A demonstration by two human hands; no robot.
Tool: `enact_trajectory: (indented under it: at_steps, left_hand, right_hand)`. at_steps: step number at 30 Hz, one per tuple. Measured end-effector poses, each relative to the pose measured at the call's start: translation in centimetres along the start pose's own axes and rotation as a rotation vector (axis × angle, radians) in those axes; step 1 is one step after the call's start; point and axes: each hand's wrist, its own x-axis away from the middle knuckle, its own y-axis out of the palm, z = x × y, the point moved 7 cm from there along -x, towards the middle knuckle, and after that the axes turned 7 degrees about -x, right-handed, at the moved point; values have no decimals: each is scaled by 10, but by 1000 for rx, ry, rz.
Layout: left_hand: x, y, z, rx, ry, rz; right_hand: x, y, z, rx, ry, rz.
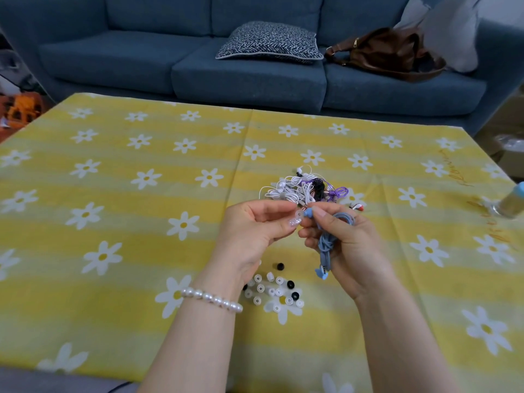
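The right hand [348, 245] pinches the blue earbud [308, 214] (clear ear tip [297, 221] just beside).

blue earphones [329, 242] | coiled bundle, upright, held aloft | clear ear tip [297, 216] | against its bud

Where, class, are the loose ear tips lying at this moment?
In the head view, the loose ear tips lie on the yellow tablecloth, low centre, under and between the left hand and the right hand.

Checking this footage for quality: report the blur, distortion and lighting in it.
Head view: soft, even light; the wide lens bows the table edge and sofa; the bottle at the right edge is blurred; the left hand pinching a clear ear tip and the right hand gripping blue earphones are fairly sharp.
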Motion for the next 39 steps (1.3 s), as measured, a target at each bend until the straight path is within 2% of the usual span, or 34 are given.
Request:
enact_trajectory:
  at_steps: [13,21,28,39]
  left_hand:
    - [-3,2,-3,26,1,61]
    - [0,4,-4,-18,-3,130]
    - [2,10,-8,89,-1,163]
    - [5,25,-17,332,-89,164]
  right_hand:
    - [1,-5,-8,56,-127,95]
    - [2,-6,-9,34,-134,129]
    - [0,-9,-6,-45,-95,166]
    - [4,-12,-13,-16,-202,269]
